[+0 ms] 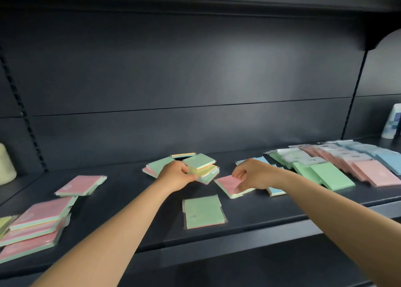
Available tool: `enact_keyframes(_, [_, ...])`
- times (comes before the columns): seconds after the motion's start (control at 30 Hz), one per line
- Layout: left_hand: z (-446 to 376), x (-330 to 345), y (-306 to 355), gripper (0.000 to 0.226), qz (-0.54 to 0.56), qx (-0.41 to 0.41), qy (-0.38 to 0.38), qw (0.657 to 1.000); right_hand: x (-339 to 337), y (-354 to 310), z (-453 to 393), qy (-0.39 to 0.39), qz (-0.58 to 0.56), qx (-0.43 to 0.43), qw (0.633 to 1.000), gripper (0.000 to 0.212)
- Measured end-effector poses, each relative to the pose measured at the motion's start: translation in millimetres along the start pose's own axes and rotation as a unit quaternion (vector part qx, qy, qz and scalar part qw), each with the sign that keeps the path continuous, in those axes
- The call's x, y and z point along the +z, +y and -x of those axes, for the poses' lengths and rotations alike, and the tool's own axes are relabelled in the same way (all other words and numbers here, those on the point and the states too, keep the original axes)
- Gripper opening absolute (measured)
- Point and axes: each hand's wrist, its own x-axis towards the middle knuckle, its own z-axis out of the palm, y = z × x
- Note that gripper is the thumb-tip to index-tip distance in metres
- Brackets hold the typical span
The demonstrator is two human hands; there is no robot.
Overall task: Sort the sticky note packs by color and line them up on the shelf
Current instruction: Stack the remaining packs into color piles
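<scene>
Sticky note packs lie on a dark shelf (130, 221). My left hand (175, 175) grips the edge of a small stack of green and yellow packs (201, 167) at mid-shelf. My right hand (251, 175) pinches a pink-topped pack (227, 183) just right of that stack. A single green pack (202, 212) lies flat in front of both hands. At the left sit several pink-topped packs (39, 217). At the right, rows of green packs (321, 174), pink packs (368, 171) and blue packs (388, 158) lie lined up.
A blue pack (276, 191) peeks out beneath my right wrist. A white and blue cylinder (391, 122) stands at the far right back. A pale rounded object (6, 163) sits at the far left. An upper shelf overhangs the dark back panel.
</scene>
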Motion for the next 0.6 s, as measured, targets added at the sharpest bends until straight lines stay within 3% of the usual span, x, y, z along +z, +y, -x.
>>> enact_keyframes(0.2, [-53, 5, 3, 0.053, -0.024, 0.003, 0.007, 1.000, -16, -3, -36, -0.092, 0.150, -0.045, 0.983, 0.070])
enact_keyframes(0.33, [-78, 8, 5, 0.044, -0.063, -0.029, -0.026, 0.997, -27, -4, -55, -0.159, 0.199, -0.055, 0.965, 0.075])
enact_keyframes(0.5, [-101, 10, 8, 0.072, -0.086, -0.078, -0.052, 0.992, -31, -8, -70, -0.206, 0.259, -0.070, 0.941, 0.078])
enact_keyframes(0.6, [-112, 6, 13, 0.060, -0.122, -0.093, -0.086, 0.984, -31, -12, -75, -0.224, 0.284, -0.071, 0.929, 0.079])
